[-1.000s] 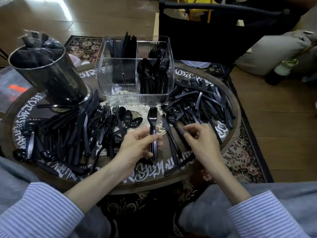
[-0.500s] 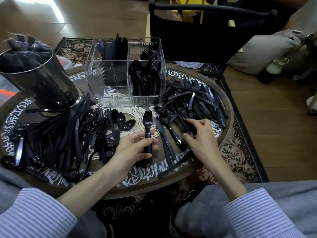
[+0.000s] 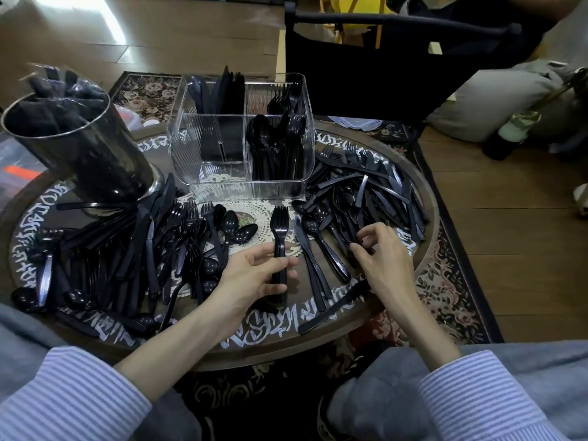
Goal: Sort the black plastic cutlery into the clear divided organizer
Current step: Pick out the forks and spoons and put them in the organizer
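A clear divided organizer (image 3: 191,148) stands at the back of the round table, with knives in its far left section, forks far right and spoons near right. Black plastic cutlery lies in a left heap (image 3: 127,249) and a right heap (image 3: 366,192). My left hand (image 3: 251,275) holds a small stack of forks (image 3: 280,227) by the handles, tines pointing away. My right hand (image 3: 381,253) reaches into the near edge of the right heap, fingertips curled on a black handle there. A knife (image 3: 310,262) and a spoon (image 3: 324,246) lie between the hands.
A dark cylindrical holder (image 3: 79,148) full of black items stands at the back left. The table (image 3: 264,342) has white lettering round its rim. A black chair (image 3: 366,65) stands behind it, and a patterned rug (image 3: 451,281) lies underneath.
My right hand has moved a little right and forward into the right heap, its fingers closing on a handle. My left hand still holds the forks in the same spot.
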